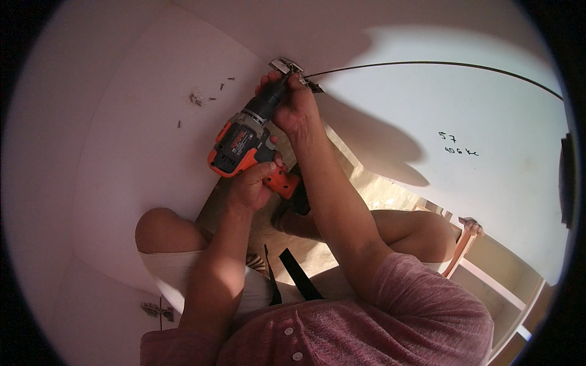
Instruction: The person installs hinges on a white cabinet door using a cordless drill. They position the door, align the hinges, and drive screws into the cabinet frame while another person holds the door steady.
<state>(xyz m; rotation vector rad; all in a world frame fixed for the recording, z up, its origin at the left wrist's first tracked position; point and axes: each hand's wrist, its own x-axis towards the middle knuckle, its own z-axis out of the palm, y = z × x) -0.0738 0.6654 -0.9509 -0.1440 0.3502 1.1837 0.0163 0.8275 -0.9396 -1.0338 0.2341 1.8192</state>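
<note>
My left hand [251, 186] is wrapped round the handle of an orange and black cordless drill [239, 143], which tilts up and to the right. My right hand [295, 108] is closed about the drill's nose, its fingertips showing on both sides of it. The drill's tip meets a metal cabinet hinge [285, 64] at the corner where the white panels come together. The fingers partly hide the tip and the hinge; a screw there cannot be made out.
A small pile of screws [195, 98] and several loose ones lie on the left white panel [128, 152]. Another hinge [160, 312] is at lower left. A white panel [488, 110] with handwriting stands at right. Another person's hand [471, 226] rests by its lower edge, near a shelved frame [491, 283].
</note>
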